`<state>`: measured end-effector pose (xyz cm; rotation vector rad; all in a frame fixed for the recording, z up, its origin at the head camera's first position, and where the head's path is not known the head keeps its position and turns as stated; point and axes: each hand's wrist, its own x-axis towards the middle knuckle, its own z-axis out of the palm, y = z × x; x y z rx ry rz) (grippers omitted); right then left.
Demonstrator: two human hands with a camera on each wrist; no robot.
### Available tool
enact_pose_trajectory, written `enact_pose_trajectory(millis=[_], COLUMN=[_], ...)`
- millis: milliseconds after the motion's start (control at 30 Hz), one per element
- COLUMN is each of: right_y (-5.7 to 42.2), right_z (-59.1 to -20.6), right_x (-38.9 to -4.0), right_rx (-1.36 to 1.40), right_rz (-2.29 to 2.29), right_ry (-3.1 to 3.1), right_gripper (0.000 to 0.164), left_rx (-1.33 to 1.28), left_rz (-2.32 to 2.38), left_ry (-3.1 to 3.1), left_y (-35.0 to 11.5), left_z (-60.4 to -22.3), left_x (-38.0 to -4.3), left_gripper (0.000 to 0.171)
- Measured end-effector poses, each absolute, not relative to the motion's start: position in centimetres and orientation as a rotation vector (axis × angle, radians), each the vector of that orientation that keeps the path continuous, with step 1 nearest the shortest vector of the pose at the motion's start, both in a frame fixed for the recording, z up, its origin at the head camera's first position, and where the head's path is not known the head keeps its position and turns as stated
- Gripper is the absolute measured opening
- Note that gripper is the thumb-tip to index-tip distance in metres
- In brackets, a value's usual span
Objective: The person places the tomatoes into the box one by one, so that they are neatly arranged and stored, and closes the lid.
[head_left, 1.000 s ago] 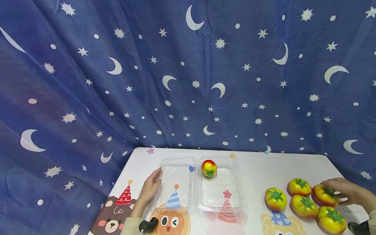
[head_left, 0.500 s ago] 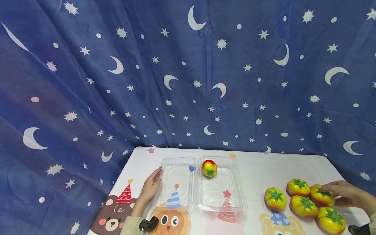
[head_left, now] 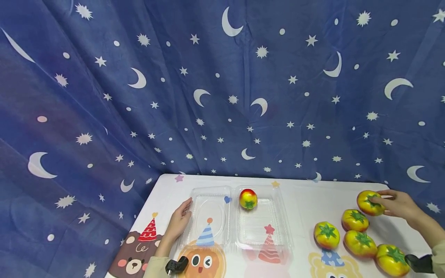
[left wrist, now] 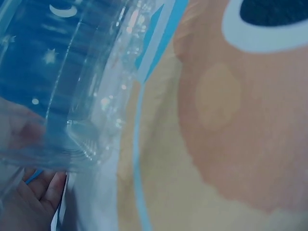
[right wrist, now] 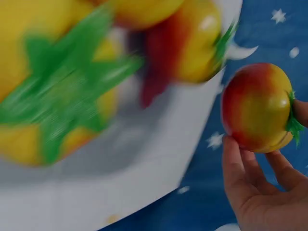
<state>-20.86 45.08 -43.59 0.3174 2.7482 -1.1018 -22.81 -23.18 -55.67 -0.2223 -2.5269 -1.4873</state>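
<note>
My right hand (head_left: 399,204) grips a toy persimmon (head_left: 370,202), yellow and red with green leaves, above the table at the right. In the right wrist view, fingers (right wrist: 236,168) support the held persimmon (right wrist: 257,108) from one side and the thumb presses by its leaves. My left hand (head_left: 180,219) rests with extended fingers against the left edge of an opened clear plastic box (head_left: 259,231). Through the left wrist view, its fingers (left wrist: 48,192) lie right beside the clear plastic (left wrist: 86,139). One persimmon (head_left: 248,199) sits in the box's right half, at the back.
Several more persimmons (head_left: 359,244) lie grouped on the table's right side, beneath and in front of my right hand. The white tablecloth (head_left: 302,200) carries cartoon prints. A blue curtain (head_left: 208,116) with moons and stars hangs behind the table's back edge.
My right hand has lifted one persimmon from the right-hand group and carried it up and slightly left, toward the table's back. The left hand and the box have stayed in place.
</note>
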Motion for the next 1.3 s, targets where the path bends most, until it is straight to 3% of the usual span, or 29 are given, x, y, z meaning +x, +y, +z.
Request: enact_pose_trajectory(millis=[533,800,1300], right_y=[29.4,23.6,17.4], right_z=[-39.2,-40.0,-43.2], right_x=[-24.3,-25.7,-25.7], right_rx=[-0.257,-0.42,-0.565], right_rz=[-1.208,-1.258,-1.342], right_ry=[2.991,2.968,2.87], right_gripper=[0.062,0.055,0.051], left_rx=[-0.212,-0.213,-0.224], left_rz=[-1.514,-1.503,-1.523], left_ry=[-2.519,-2.521,-2.5], left_y=[-23.0,-23.0,-23.1], left_z=[-55.6,-55.5,-55.6], left_x=[-22.7,-22.7,-22.7], left_gripper=[0.048,0.048,0.049])
